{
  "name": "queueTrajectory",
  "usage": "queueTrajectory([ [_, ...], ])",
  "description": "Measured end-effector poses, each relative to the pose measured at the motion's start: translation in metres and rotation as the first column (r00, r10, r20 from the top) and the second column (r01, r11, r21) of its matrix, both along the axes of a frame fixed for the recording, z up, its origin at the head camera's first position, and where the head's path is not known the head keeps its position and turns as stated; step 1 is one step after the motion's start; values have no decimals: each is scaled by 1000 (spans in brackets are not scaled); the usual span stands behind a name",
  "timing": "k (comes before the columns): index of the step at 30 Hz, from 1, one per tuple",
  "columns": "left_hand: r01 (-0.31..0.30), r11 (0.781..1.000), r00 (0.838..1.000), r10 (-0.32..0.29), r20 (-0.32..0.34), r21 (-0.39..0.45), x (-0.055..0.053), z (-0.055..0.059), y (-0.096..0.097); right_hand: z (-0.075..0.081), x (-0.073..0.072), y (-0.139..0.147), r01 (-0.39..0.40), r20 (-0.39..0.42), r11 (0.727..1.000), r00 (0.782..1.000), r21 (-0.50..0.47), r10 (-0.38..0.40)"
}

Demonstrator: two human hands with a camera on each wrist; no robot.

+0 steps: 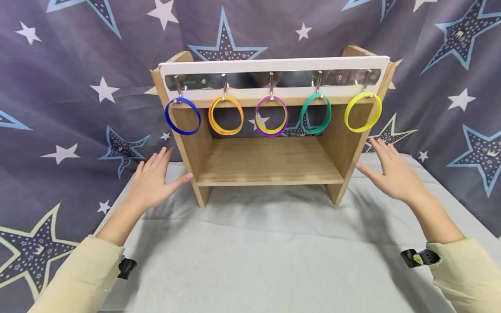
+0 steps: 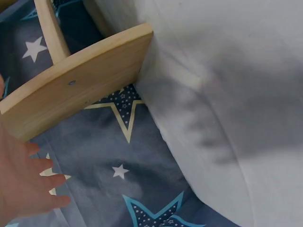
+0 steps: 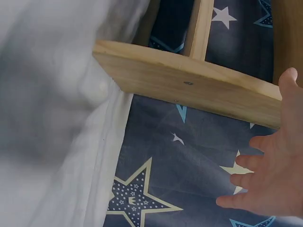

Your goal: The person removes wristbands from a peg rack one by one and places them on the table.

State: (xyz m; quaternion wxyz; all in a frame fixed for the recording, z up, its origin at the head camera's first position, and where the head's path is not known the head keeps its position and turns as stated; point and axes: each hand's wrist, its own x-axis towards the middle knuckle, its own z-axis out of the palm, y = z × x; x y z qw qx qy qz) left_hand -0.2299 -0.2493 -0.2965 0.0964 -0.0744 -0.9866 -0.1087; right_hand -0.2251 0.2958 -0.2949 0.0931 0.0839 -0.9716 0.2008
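Note:
A small wooden rack (image 1: 270,161) stands on a cloth-covered table, with a row of metal hooks along its top. From the hooks hang, left to right, a blue wristband (image 1: 185,132), an orange and yellow pair (image 1: 227,132), a purple and yellow pair (image 1: 271,134), a teal wristband (image 1: 314,131) and a yellow wristband (image 1: 359,130). My left hand (image 1: 154,180) is spread beside the rack's left side panel (image 2: 90,80), thumb toward it and nothing in the fingers. Likewise spread and holding nothing, my right hand (image 1: 395,174) is beside the right side panel (image 3: 189,85).
A white board (image 1: 274,65) with a shiny metal strip (image 1: 293,80) carries the hooks across the rack's upper front. Behind and around hangs a dark curtain (image 1: 66,108) with star prints. Pale cloth (image 1: 270,252) covers the table. Black straps (image 1: 420,258) circle both sleeves near the wrists.

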Motion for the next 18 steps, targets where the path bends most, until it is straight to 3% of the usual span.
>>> queueTrajectory([
  [6, 27, 994, 995, -16, -100, 107, 0, -7, 4, 0, -1, -3, -28, 5, 995, 1000, -99, 29],
  [10, 44, 972, 986, -5, -165, 230, 3, -9, 9, -1, -2, -5, -36, -13, 986, 999, -165, 34],
  [14, 66, 920, 968, 35, -249, 387, 7, -12, 15, -4, -4, -6, -62, -41, 960, 998, -275, 52],
  [18, 150, 842, 920, 74, -385, 519, 8, -14, 24, -5, -7, -6, -89, -73, 922, 995, -378, 66],
])
